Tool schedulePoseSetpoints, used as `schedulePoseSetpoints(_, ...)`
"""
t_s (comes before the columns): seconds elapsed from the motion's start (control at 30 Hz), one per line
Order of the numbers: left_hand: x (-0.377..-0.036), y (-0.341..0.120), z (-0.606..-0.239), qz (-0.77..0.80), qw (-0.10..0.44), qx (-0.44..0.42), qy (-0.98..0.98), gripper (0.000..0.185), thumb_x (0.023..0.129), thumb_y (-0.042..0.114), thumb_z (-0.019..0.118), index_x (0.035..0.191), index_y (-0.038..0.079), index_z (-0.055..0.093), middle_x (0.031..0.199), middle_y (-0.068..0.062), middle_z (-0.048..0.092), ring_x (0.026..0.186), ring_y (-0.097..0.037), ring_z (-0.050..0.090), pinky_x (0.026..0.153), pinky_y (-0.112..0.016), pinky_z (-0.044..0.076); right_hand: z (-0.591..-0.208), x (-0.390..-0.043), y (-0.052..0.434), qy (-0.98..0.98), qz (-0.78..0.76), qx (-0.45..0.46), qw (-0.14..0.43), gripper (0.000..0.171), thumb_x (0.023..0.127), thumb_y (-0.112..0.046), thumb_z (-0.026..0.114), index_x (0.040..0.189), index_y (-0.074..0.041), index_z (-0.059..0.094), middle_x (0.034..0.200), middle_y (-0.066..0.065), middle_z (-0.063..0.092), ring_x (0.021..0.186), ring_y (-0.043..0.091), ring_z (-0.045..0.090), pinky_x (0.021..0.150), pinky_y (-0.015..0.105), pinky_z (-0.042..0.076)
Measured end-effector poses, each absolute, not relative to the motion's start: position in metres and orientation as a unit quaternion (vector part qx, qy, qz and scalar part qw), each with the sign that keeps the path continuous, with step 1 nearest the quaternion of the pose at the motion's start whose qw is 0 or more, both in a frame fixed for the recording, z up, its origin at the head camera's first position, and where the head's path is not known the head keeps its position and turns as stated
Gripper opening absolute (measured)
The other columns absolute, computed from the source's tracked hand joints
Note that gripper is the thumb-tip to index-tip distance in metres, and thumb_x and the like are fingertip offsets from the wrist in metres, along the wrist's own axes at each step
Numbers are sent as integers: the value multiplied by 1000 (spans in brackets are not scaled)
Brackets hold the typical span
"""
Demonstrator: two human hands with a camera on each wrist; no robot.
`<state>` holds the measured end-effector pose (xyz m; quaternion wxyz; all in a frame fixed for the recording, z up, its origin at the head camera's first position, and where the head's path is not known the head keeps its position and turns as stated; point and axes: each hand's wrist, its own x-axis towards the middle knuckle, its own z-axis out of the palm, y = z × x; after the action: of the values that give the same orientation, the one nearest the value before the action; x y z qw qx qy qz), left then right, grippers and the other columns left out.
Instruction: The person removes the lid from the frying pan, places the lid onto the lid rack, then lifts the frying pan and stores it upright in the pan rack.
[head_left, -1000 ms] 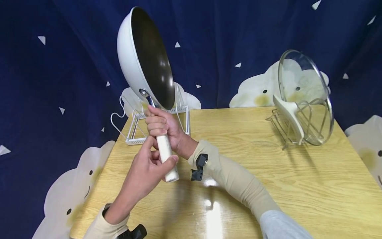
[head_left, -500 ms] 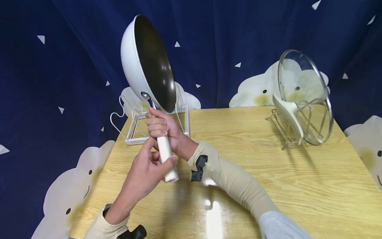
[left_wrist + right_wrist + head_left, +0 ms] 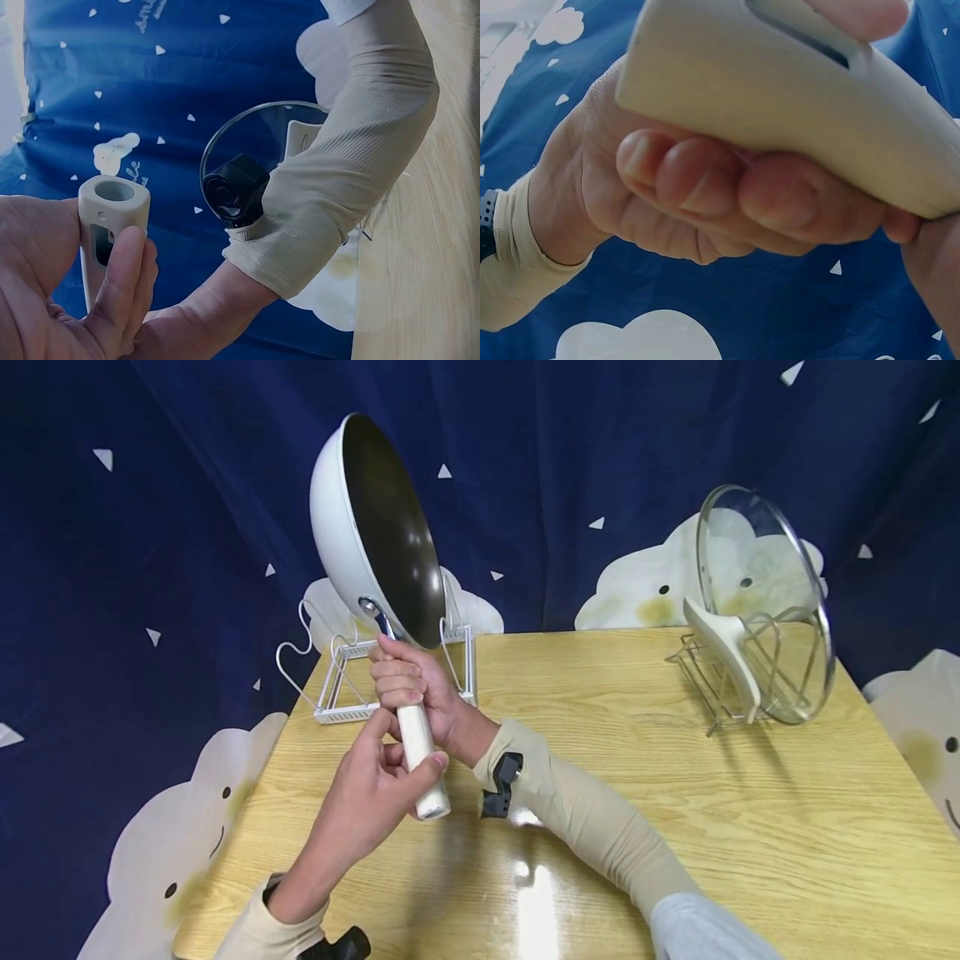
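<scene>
Two hands: both on the pan handle (image 3: 422,758), held above the table (image 3: 675,793)
Right hand (image 3: 408,681): fist wrapped high
Left hand (image 3: 375,785): pinching the butt end
Pan (image 3: 378,527): tilted up over the white rack (image 3: 352,681)
Tip: probably lower it slowly, keep it on edge

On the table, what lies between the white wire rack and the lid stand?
Nothing: the head view shows bare wooden table between the white wire rack and the lid stand.
</scene>
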<state>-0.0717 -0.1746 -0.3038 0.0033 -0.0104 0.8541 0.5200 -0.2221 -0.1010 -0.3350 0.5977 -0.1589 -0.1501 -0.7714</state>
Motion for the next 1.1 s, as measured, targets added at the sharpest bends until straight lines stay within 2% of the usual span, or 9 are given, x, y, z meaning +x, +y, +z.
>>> schedulePoseSetpoints(1.1,-75,-169,-319,536,16,-8,844,34,90,13,74,109,4,47,67,-8,65,55,-20,64,48,-38,58,-355,-224,-96,-168,-770,-137,601,44,113,-36,26,79,-10,39,58,-14,23,42,2,23,36,18,32)
